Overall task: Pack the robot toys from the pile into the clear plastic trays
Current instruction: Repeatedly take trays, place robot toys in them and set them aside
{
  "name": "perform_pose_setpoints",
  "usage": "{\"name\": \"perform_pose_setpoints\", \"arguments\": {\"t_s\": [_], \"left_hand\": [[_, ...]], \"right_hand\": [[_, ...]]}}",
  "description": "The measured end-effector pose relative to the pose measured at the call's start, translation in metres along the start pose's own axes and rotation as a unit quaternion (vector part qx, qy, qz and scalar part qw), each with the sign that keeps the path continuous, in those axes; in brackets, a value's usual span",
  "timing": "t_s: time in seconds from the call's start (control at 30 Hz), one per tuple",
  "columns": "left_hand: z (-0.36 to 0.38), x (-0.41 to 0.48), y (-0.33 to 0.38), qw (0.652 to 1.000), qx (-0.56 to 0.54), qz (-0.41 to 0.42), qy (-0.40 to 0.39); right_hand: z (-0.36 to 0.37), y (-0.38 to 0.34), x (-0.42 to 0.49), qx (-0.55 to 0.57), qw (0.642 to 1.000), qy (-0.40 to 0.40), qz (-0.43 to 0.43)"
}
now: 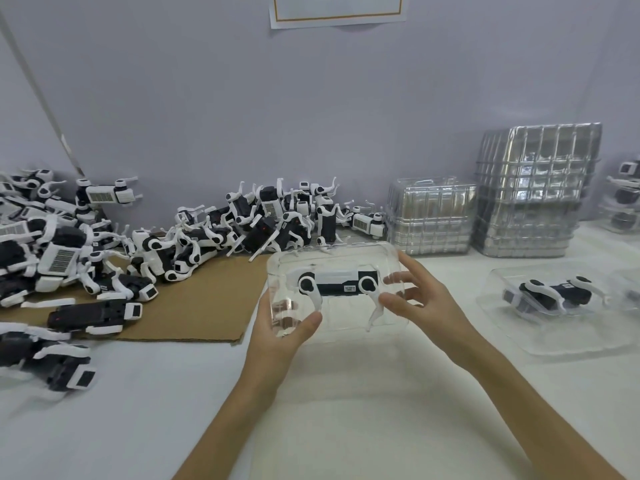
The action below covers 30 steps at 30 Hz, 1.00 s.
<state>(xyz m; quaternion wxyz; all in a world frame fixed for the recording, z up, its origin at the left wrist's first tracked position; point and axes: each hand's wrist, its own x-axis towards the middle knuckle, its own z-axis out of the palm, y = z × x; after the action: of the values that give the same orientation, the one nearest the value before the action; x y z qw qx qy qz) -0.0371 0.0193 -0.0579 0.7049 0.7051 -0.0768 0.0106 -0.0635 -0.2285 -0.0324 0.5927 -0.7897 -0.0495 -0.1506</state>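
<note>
the table [138, 427] runs past every edge. the pile [86, 258] of toys lies at left along the wall, partly on cardboard [207, 306], its left side cut off. two stacks [519, 202] of empty trays stand back right. a packed tray [554, 337] lies at right.

the left hand [280, 337] grips the held tray [346, 323] above the table at centre, thumb on top, fingers underneath and blurred through the plastic. the right hand [422, 303], fingers spread and nearly straight, touches its right end. a toy [341, 285] lies inside on its side.
</note>
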Motion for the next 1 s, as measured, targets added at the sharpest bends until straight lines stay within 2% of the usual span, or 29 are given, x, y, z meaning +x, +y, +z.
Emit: {"name": "perform_pose_setpoints", "arguments": {"t_s": [0.23, 0.33, 0.43, 0.53, 0.7, 0.77, 0.87, 1.0], "left_hand": [[-0.003, 0.002, -0.001, 1.0, 0.007, 0.006, 0.021], [-0.003, 0.003, -0.001, 1.0, 0.009, -0.013, 0.016], [-0.004, 0.006, -0.003, 1.0, 0.017, -0.012, 0.014], [-0.001, 0.006, -0.005, 0.999, 0.042, 0.001, 0.005], [0.006, 0.002, -0.005, 0.997, 0.055, 0.02, 0.041], [0.003, 0.002, 0.0, 0.999, 0.03, 0.022, 0.012], [-0.005, 0.004, 0.01, 0.996, -0.061, 0.017, -0.06], [-0.009, 0.003, 0.014, 0.997, -0.039, 0.067, -0.026]], "right_hand": [[0.02, 0.006, -0.006, -0.034, 0.993, 0.107, -0.048], [0.02, 0.005, -0.007, -0.038, 0.995, 0.078, -0.051], [0.019, 0.002, -0.008, -0.037, 0.998, 0.024, -0.043], [0.022, 0.003, -0.008, -0.023, 0.999, 0.002, -0.038], [0.024, 0.002, -0.006, 0.017, 0.999, 0.03, -0.027], [0.023, 0.0, -0.005, 0.035, 0.998, 0.046, -0.017], [0.021, -0.005, -0.004, 0.032, 0.999, 0.029, -0.015], [0.015, -0.01, -0.007, 0.048, 0.999, 0.005, -0.009]]}}
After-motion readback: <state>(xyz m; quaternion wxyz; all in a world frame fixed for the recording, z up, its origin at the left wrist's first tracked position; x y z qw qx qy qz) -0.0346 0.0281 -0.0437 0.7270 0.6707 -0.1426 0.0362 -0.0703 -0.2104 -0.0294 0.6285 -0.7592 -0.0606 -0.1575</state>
